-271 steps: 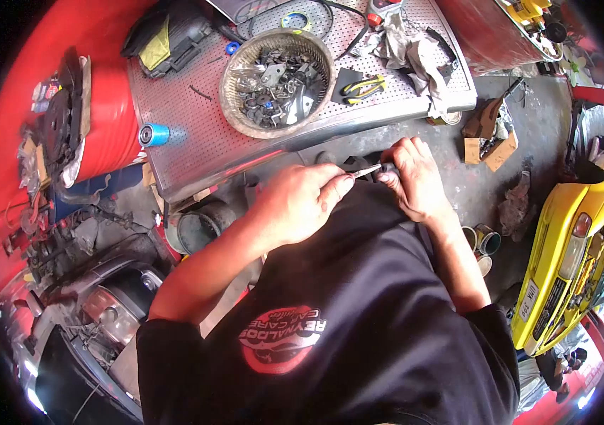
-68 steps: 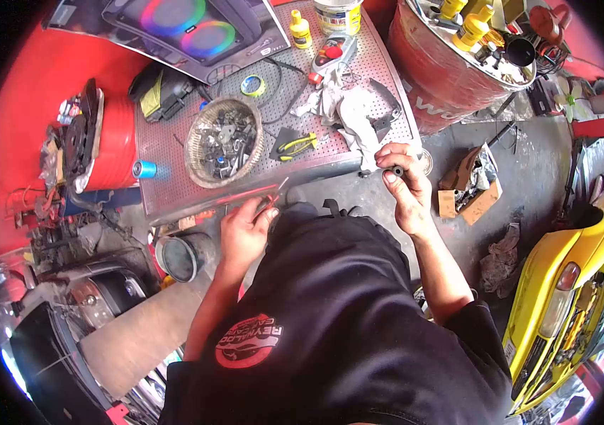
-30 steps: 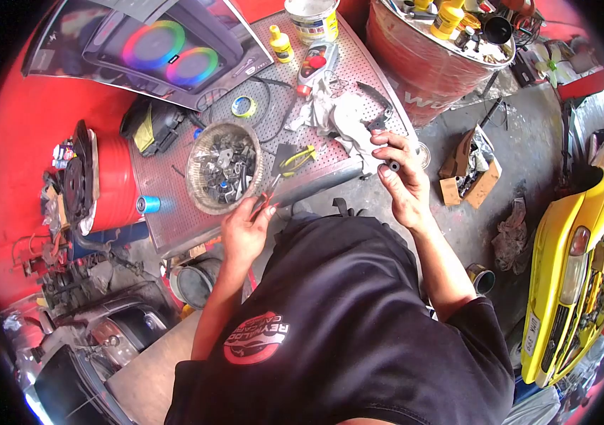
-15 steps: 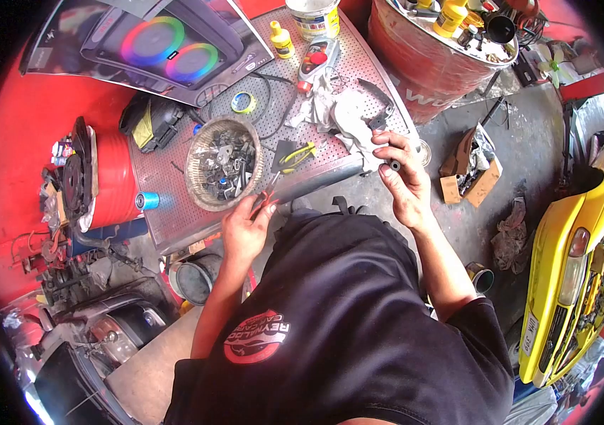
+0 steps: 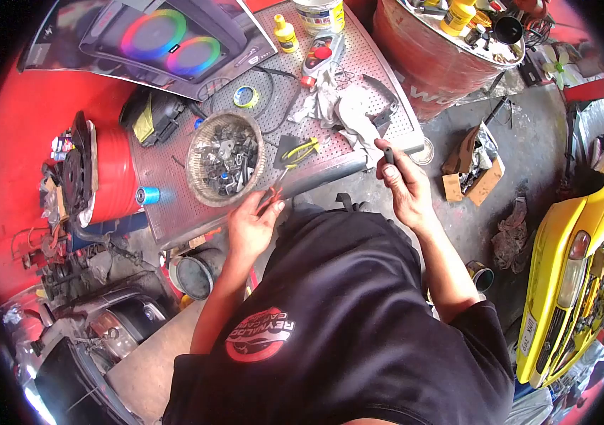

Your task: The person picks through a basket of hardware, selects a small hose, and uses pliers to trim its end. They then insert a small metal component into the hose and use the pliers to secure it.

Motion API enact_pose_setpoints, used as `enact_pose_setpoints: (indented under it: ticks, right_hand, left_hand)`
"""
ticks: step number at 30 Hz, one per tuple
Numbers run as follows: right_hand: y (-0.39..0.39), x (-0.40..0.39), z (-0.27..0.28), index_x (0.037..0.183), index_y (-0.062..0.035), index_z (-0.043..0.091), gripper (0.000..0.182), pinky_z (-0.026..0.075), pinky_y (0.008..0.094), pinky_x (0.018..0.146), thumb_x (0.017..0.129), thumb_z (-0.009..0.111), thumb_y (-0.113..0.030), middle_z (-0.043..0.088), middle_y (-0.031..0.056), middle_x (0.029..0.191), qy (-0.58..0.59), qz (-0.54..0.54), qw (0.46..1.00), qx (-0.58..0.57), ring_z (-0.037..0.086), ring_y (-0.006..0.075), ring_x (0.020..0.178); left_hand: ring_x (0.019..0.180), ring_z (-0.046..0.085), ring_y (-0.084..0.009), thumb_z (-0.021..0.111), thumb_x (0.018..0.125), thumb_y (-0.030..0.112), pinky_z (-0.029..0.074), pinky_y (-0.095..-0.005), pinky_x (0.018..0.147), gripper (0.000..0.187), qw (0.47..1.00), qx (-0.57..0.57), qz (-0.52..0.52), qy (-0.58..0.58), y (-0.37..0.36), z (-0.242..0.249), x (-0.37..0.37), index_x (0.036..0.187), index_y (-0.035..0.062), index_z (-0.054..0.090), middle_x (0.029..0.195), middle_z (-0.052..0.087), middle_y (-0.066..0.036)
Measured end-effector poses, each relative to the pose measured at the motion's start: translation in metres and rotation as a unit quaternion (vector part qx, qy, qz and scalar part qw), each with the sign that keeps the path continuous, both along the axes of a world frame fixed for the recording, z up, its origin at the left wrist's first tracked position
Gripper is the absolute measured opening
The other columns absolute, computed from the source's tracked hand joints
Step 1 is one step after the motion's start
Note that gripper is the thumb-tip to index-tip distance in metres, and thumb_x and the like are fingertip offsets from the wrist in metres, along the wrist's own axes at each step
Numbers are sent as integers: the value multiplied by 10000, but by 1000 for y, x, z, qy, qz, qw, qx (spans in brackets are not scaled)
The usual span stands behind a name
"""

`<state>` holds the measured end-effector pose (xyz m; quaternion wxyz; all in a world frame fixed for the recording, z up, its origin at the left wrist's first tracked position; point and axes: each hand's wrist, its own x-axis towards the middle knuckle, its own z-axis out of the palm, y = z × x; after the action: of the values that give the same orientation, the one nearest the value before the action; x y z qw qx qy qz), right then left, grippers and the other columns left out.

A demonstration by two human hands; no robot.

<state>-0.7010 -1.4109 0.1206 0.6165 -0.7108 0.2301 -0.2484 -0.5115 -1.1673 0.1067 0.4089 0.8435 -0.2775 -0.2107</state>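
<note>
My left hand [image 5: 251, 228] is closed around a thin tool [image 5: 279, 185] with a metal shaft and a reddish handle, apparently a screwdriver. It hovers by the table's near edge, just beyond the basket. Between the thumb and fingers of my right hand [image 5: 408, 185] is a small dark cylindrical piece [image 5: 388, 155], pointing away from me. A round woven basket [image 5: 195, 185] full of clips and small metal parts stands left on the perforated metal table [image 5: 167, 223]. Yellow-handled pliers [image 5: 302, 150] lie on a dark pad between the hands. White rags [image 5: 355, 117] lie beyond my right hand.
A roll of tape [image 5: 246, 97], a yellow bottle [image 5: 285, 34], a grey bottle [image 5: 322, 57] and a blue can [image 5: 147, 195] are on the table. To the right are a red drum [image 5: 422, 64], a cardboard box [image 5: 484, 183] and a yellow car part [image 5: 564, 241].
My right hand has turned and its fingers have drawn in around the dark piece, whose end no longer faces me. My left hand has shifted slightly right with the tool.
</note>
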Motion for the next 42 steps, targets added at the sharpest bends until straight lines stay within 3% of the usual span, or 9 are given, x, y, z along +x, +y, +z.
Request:
enact_pose_setpoints:
  ticks: [4, 7, 8, 15, 21, 27, 37, 40, 42]
  right_hand:
    - [10, -2, -5, 1383, -47, 511, 362, 390, 206, 599, 1055, 491, -199, 628, 27, 849, -8, 17, 966, 258, 468, 60, 652]
    - [16, -2, -7, 1291, -50, 543, 297, 365, 213, 560, 1046, 474, -202, 627, 40, 851, -68, 21, 917, 393, 473, 71, 623]
    - [15, -2, -3, 1185, -45, 554, 268, 345, 228, 535, 1026, 466, -241, 604, 52, 820, -53, 30, 917, 395, 466, 93, 587]
    - [12, -9, -13, 1048, -14, 561, 306, 314, 254, 497, 973, 489, -303, 510, 51, 724, -127, 39, 790, 598, 388, 103, 507]
    - [10, -11, -17, 919, -27, 567, 320, 268, 243, 456, 957, 479, -332, 435, 2, 633, -167, 78, 764, 619, 291, 76, 455]
    - [9, -13, -22, 814, -33, 520, 324, 239, 254, 455, 910, 499, -341, 365, -19, 603, -209, 105, 788, 570, 277, 73, 464]
    - [7, -11, -19, 778, -29, 504, 335, 247, 271, 472, 916, 498, -334, 356, -13, 593, -267, 139, 809, 505, 283, 86, 481]
    - [5, -12, -14, 785, -47, 495, 332, 247, 276, 472, 920, 489, -350, 343, -14, 591, -247, 128, 800, 532, 273, 93, 490]
    - [6, -11, -10, 797, -51, 505, 334, 244, 272, 466, 929, 488, -358, 341, -20, 593, -239, 108, 785, 560, 269, 89, 486]
  left_hand:
    - [772, 720, -215, 784, 841, 172, 530, -339, 710, 265, 1000, -15, 11, 16, 2, -14, 0, 1051, 32, 703, 858, 729, -154]
    - [767, 629, -97, 744, 901, 131, 549, -258, 685, 316, 998, 29, -17, 44, 2, -12, -1, 1151, -38, 649, 935, 693, -64]
    - [766, 629, -97, 746, 901, 136, 549, -258, 683, 315, 998, 25, -15, 48, 1, -12, -2, 1145, -39, 650, 931, 693, -64]
    - [738, 634, -96, 753, 899, 160, 549, -257, 679, 326, 998, 43, -32, 38, -7, -2, -4, 1128, -49, 653, 872, 698, -62]
    - [727, 642, -95, 756, 894, 162, 547, -262, 673, 326, 999, 15, -29, 31, -11, -1, -8, 1120, -50, 657, 845, 699, -62]
    - [723, 641, -93, 752, 895, 152, 540, -262, 667, 301, 999, 20, -40, 19, -11, 3, -7, 1106, -43, 661, 842, 697, -61]
    - [729, 623, -91, 746, 900, 149, 539, -260, 663, 265, 999, 6, -18, 37, -5, -5, -8, 1065, -41, 663, 855, 690, -59]
    - [762, 716, -193, 770, 854, 213, 525, -337, 698, 270, 999, 38, -4, 29, -1, -11, -5, 1066, 60, 708, 850, 733, -134]
    - [753, 713, -196, 772, 850, 217, 523, -338, 694, 271, 999, 23, -4, 34, -1, -11, -6, 1057, 55, 707, 837, 728, -137]
